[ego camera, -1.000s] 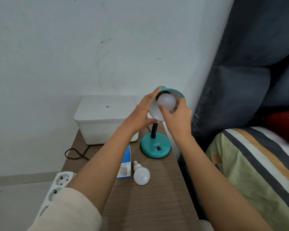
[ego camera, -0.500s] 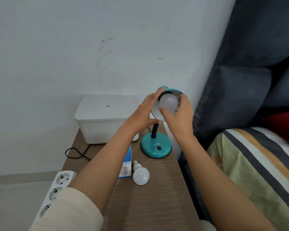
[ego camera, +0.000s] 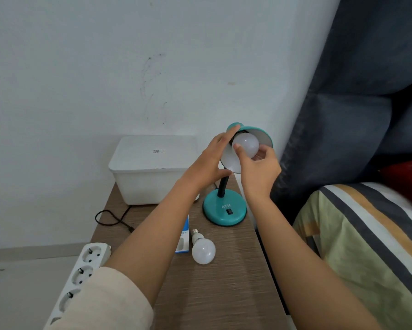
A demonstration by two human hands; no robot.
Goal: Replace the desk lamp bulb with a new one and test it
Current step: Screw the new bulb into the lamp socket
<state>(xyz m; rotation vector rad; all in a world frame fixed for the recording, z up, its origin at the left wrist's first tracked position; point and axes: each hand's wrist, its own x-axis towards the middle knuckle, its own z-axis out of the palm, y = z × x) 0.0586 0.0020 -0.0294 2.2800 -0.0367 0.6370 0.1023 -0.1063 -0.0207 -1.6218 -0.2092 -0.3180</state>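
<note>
A teal desk lamp stands on a round base [ego camera: 224, 211] at the right side of a wooden table [ego camera: 214, 294]. Its shade [ego camera: 259, 134] is tilted up toward me. A white bulb [ego camera: 246, 143] sits in the shade's socket. My left hand [ego camera: 209, 160] grips the left rim of the shade. The fingers of my right hand [ego camera: 257, 167] are closed round the bulb, thumb on its front. A second white bulb [ego camera: 203, 250] lies loose on the table, next to a blue bulb box [ego camera: 184, 236] partly hidden by my left arm.
A white lidded box [ego camera: 150, 170] stands against the wall behind the lamp. A black cord [ego camera: 112, 219] curls beside it. A white power strip [ego camera: 81, 275] hangs off the table's left edge. A bed with a striped blanket [ego camera: 366, 246] and a dark headboard lies right.
My right hand has turned round the bulb: the fingers have slid from the bulb's top to its lower right side. My left hand stays on the shade.
</note>
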